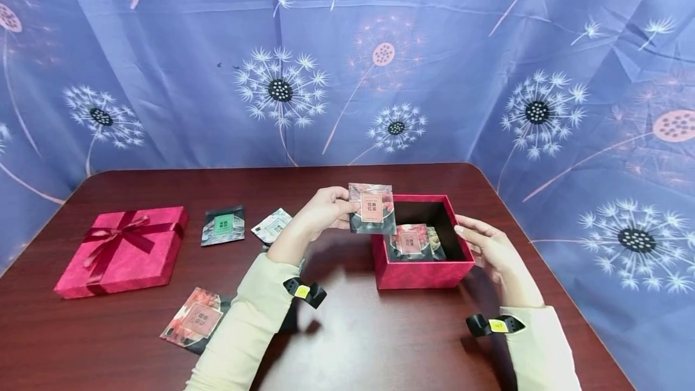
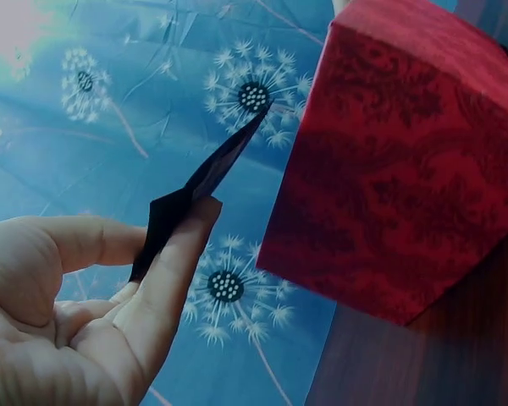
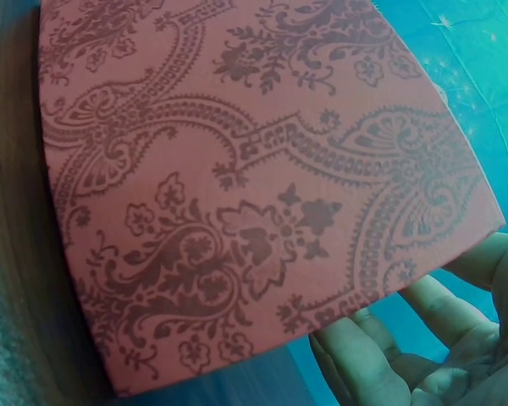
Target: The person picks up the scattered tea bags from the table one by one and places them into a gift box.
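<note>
My left hand [image 1: 320, 213] pinches a flat tea bag sachet [image 1: 371, 209] with a red label, thumb on one side and fingers on the other. The sachet is held up at the left rim of an open red gift box [image 1: 423, 274], overlapping it in the head view. Inside the box lie a red-labelled sachet [image 1: 410, 241] and part of another [image 1: 435, 244]. My right hand [image 1: 491, 247] holds the box at its right wall, with thumb and index fingertips at the rim. In the right wrist view the patterned box wall hides some fingertips.
A red lid [image 1: 122, 252] with a ribbon bow lies at the left. Between it and my left arm are a green-labelled sachet [image 1: 223, 225], a white sachet [image 1: 271, 226] and a red-labelled sachet [image 1: 196, 318]. My left forearm covers part of the table [image 1: 347, 343]. A blue dandelion curtain [image 1: 336, 65] hangs behind.
</note>
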`<state>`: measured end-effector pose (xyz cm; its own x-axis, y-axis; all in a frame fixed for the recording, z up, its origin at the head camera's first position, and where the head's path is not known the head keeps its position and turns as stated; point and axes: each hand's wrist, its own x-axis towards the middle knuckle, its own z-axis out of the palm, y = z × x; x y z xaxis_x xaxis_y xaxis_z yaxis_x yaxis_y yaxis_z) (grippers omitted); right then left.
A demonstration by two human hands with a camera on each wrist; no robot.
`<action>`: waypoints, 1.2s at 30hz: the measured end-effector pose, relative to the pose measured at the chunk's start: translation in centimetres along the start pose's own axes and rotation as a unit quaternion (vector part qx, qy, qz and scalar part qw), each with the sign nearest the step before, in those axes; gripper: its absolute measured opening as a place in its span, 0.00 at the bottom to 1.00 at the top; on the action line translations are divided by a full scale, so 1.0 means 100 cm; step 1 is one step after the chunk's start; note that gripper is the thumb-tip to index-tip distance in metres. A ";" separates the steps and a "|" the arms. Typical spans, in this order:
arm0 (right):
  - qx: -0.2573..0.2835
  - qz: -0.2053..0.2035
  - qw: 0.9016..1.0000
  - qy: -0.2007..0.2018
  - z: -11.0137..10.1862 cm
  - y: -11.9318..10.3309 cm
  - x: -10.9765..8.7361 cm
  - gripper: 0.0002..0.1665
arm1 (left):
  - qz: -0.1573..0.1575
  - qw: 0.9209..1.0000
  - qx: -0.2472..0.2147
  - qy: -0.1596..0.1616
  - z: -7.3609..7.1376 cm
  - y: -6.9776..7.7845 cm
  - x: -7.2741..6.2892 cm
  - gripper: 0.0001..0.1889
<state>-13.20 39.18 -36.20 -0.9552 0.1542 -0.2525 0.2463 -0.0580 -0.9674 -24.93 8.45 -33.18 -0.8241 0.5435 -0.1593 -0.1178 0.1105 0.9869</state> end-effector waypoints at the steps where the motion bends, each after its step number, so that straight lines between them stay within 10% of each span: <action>1: -0.002 0.000 1.000 0.000 0.001 0.000 0.000 0.12 | -0.003 1.000 0.002 0.003 0.002 0.001 0.000 0.02; 36: 0.021 0.005 1.000 0.012 0.001 0.002 0.004 0.12 | -0.043 0.990 0.133 -0.020 0.091 0.014 0.018 0.16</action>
<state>-13.53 39.17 -36.45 -0.9486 0.1773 -0.2621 0.2474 -0.1012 -0.9636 -21.54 17.15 -32.34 -0.7938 0.5554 -0.2479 -0.0317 0.3693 0.9288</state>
